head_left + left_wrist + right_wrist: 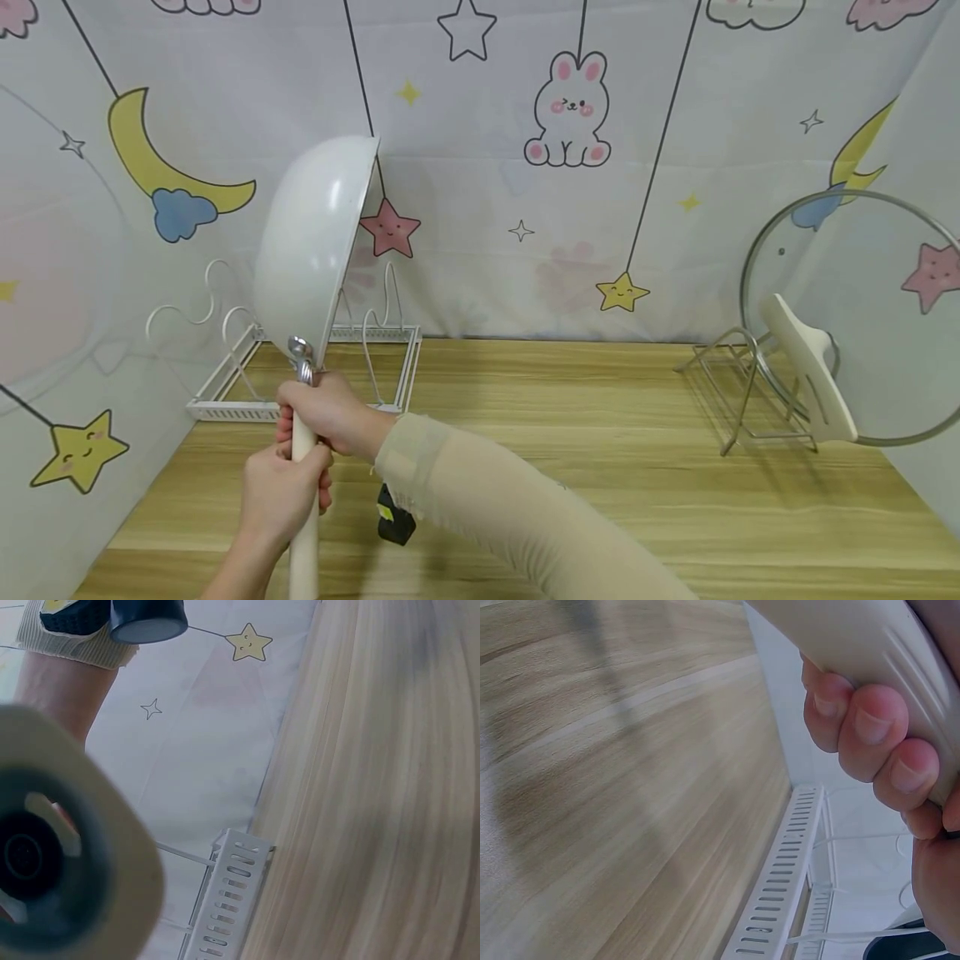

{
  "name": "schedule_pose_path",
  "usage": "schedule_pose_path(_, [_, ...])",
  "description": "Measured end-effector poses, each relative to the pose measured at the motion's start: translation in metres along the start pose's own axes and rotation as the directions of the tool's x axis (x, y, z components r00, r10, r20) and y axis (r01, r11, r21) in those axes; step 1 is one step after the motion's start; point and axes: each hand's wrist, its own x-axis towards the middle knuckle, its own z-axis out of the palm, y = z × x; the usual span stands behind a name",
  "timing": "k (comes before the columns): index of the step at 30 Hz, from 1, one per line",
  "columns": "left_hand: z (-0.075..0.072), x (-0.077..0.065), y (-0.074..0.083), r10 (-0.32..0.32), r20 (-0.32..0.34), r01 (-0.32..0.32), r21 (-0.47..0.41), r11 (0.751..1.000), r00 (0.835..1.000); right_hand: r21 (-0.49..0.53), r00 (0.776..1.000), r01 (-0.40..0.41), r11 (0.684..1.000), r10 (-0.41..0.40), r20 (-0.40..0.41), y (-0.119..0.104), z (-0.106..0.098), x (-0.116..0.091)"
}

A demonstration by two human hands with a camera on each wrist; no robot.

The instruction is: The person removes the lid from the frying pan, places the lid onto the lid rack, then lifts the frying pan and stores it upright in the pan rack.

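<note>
A white wok is held up on its edge in the head view, its rounded outside toward the left and its inside hidden. Its long cream handle points down toward me. My right hand grips the handle near the metal joint. Just below it, my left hand wraps the same handle. Curled fingers of the right hand show round the handle in the right wrist view. A blurred handle end fills the left side of the left wrist view. Behind the wok stands a white wire rack.
On the right, a metal rack holds a glass lid with a cream knob-handle. A small black device is by the right cuff. Patterned cloth backs the wooden table.
</note>
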Motion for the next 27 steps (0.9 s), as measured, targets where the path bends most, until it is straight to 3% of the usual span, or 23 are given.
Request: schedule_pose_path(27, [0.001, -0.002, -0.006, -0.015, 0.007, 0.015, 0.024, 1.0, 1.0, 0.03, 0.999, -0.025, 0.999, 0.024, 0.041, 0.011, -0.003, 0.005])
